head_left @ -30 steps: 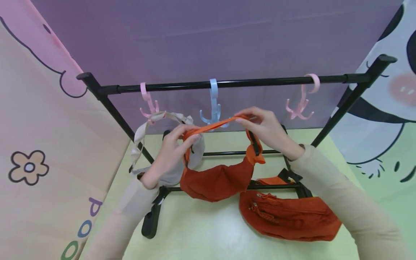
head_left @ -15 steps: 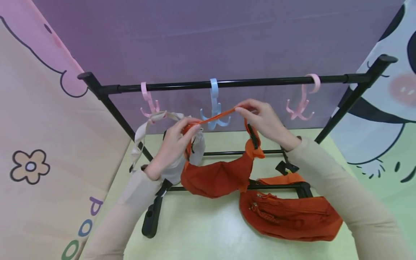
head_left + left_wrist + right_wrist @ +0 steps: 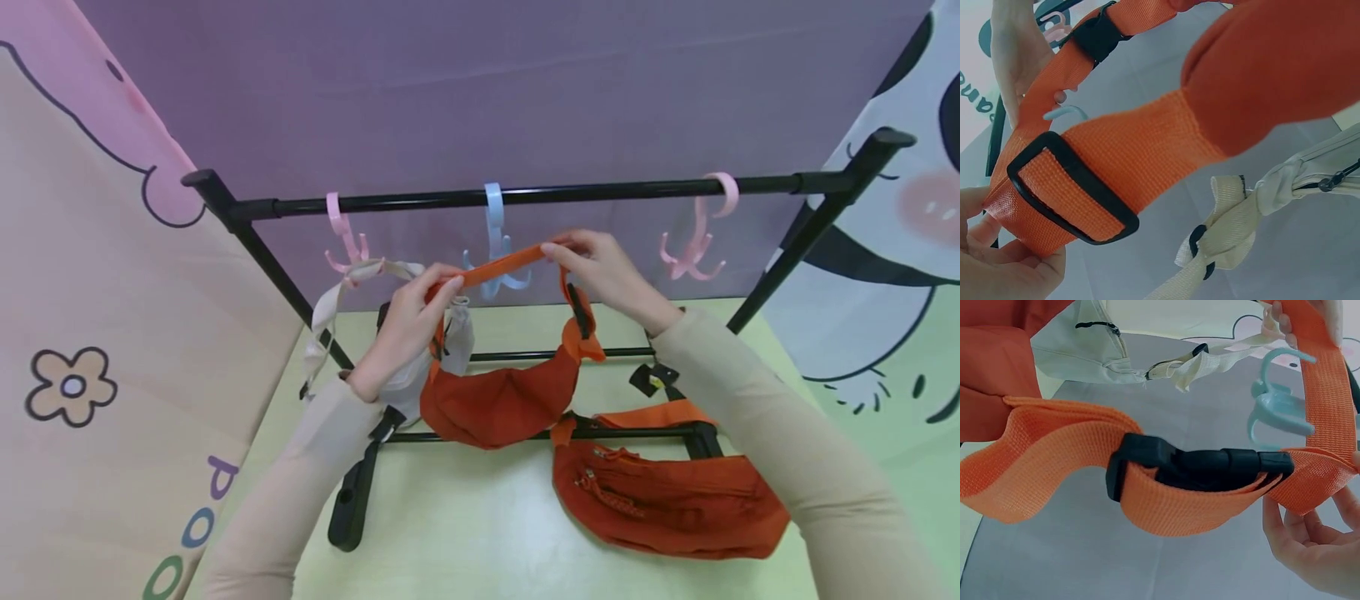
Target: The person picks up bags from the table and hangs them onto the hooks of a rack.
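A rust-red waist bag (image 3: 502,404) hangs by its orange strap (image 3: 504,266), which both hands hold up. My left hand (image 3: 412,321) pinches the strap's left part, near a black slide adjuster (image 3: 1072,187) in the left wrist view. The right hand (image 3: 603,275) pinches the strap's other end; a black buckle (image 3: 1200,465) is beside it in the right wrist view. Between the hands, the strap runs in front of the blue hook (image 3: 493,221). In the right wrist view, the hook's prongs stand close beside the strap; whether they touch is unclear.
A black rack bar (image 3: 600,192) carries the blue hook, a left pink hook (image 3: 341,229) and a right pink hook (image 3: 693,242). A pale bag (image 3: 457,337) hangs by its strap (image 3: 326,312) from the left one. Another rust-red waist bag (image 3: 667,508) lies on the table (image 3: 457,517).
Both hands have risen with the strap, the left also moving rightward. The strap between them now shows its flat side before the blue hook. The held bag has shifted slightly up.
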Available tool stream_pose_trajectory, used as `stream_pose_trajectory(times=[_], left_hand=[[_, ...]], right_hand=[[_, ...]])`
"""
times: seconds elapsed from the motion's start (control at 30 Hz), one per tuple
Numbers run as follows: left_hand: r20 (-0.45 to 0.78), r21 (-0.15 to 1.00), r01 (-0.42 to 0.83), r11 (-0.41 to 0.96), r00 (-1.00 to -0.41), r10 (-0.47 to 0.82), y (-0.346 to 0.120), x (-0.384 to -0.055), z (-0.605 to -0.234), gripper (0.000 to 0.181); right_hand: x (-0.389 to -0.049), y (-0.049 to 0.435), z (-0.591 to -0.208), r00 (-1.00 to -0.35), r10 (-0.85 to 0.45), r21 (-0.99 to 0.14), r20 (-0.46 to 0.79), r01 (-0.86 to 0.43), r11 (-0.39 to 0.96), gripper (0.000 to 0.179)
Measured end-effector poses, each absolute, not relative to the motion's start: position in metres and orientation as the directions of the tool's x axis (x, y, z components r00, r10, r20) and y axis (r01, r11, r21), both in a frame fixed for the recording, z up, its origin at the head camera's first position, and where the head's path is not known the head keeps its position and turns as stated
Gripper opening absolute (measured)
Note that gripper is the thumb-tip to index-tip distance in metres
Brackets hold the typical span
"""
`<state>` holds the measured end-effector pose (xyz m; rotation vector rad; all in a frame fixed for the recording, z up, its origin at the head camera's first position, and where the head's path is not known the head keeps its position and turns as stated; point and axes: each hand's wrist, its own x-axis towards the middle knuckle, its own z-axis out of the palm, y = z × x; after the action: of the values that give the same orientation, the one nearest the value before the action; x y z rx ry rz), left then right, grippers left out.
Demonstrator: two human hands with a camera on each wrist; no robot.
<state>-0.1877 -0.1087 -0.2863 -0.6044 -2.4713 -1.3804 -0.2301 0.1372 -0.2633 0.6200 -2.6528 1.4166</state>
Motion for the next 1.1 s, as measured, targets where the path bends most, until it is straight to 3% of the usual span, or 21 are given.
stream_pose_trajectory(times=[0.87,1.1], left_hand=[[0.335,0.770,0.406,0.493,-0.914,0.228,-0.115,-0.196,-0.300,0.025],[0.319,0.785,0.384,0.487,-0.923,0.213,-0.116,-0.196,-0.305,0.024]], right_hand=[[-0.243,0.132,-0.281,-0.934,-0.342,-0.822,0.101,-0.272,0.501,0.040],[-0.244,0.131,-0.283,-0.925,-0.358,-0.820,0.127,-0.301,0.487,0.038]])
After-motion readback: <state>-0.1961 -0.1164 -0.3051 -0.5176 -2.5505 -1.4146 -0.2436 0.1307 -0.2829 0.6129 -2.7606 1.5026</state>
